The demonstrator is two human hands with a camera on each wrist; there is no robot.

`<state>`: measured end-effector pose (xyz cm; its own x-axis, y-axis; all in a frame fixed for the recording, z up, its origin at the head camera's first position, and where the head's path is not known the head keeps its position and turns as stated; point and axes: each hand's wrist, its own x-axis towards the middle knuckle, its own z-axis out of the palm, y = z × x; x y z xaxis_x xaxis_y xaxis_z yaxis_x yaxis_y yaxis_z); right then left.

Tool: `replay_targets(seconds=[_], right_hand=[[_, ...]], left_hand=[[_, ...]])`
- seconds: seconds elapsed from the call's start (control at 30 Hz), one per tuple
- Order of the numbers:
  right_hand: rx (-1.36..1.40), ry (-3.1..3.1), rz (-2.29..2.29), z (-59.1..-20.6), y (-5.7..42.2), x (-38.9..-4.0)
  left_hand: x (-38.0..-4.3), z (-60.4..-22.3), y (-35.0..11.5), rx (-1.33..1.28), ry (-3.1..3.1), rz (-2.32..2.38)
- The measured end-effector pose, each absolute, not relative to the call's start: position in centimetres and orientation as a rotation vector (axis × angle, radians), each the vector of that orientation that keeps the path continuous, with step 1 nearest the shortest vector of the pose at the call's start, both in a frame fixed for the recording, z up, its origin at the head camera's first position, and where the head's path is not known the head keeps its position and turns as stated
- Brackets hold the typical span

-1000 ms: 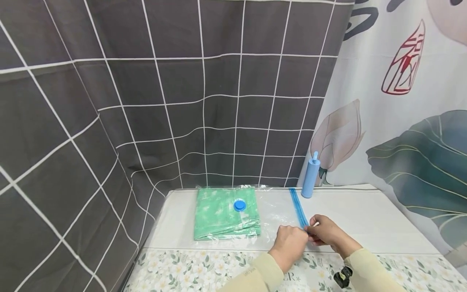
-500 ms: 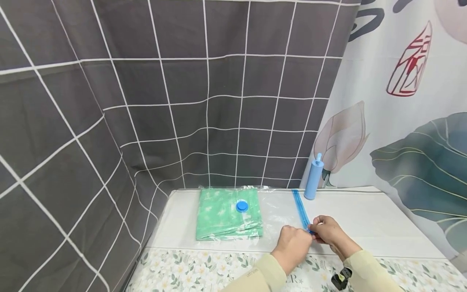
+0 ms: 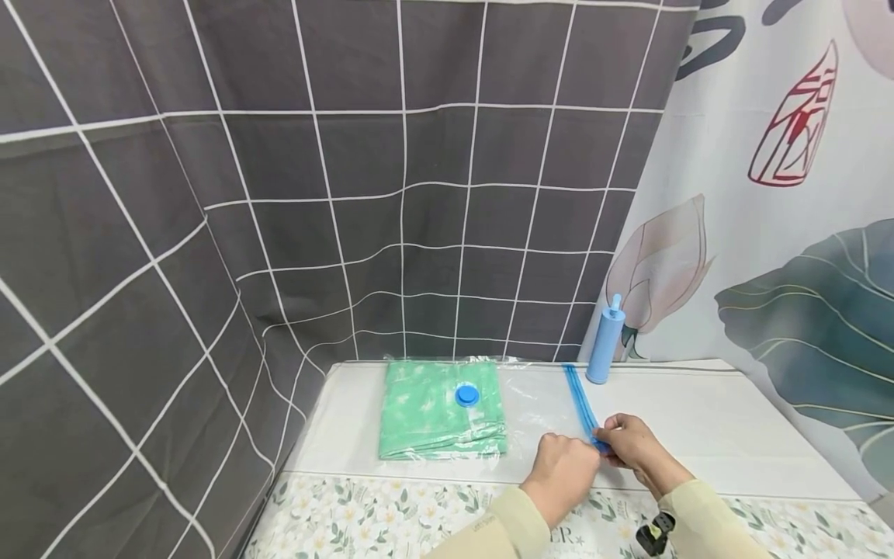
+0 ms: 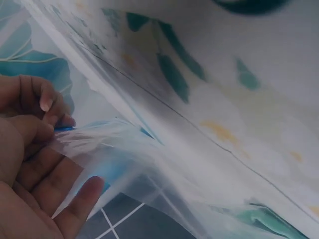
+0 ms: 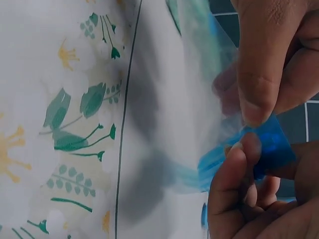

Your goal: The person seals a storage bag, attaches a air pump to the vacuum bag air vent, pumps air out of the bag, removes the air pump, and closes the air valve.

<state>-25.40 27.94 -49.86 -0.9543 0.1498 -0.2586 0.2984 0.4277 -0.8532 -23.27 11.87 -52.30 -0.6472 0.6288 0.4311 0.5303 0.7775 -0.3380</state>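
Observation:
A clear vacuum storage bag [image 3: 534, 400] lies on the table with a folded green cloth [image 3: 426, 411] inside and a round blue valve [image 3: 467, 395] on top. Along its right end runs a blue zip strip [image 3: 580, 400]. My left hand [image 3: 564, 472] pinches the clear plastic by the strip's near end, thumb on top, as the left wrist view shows. Beside it, my right hand [image 3: 634, 448] pinches the blue strip [image 5: 224, 152] between thumb and fingers. That corner is raised off the table. Whether a slider sits under the fingers I cannot tell.
A light blue hand pump [image 3: 605, 341] stands upright at the back, just right of the strip. Behind the table hang a dark grid curtain [image 3: 433, 217] and a white flowered one [image 3: 656, 256]. A floral cloth [image 3: 363, 512] covers the table's front.
The head view has turned slightly, shifting everything rightward. The strip's near end now bends more toward my right hand. Both hands keep their holds.

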Motion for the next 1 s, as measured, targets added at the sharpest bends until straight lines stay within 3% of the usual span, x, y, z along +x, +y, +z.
replay_targets(seconds=[1.0], right_hand=[[0.444, 2.509, -1.584, -49.48, 28.18, -26.38]], left_hand=[[-23.21, -52.45, 11.37, -0.846, -2.368, 0.241]])
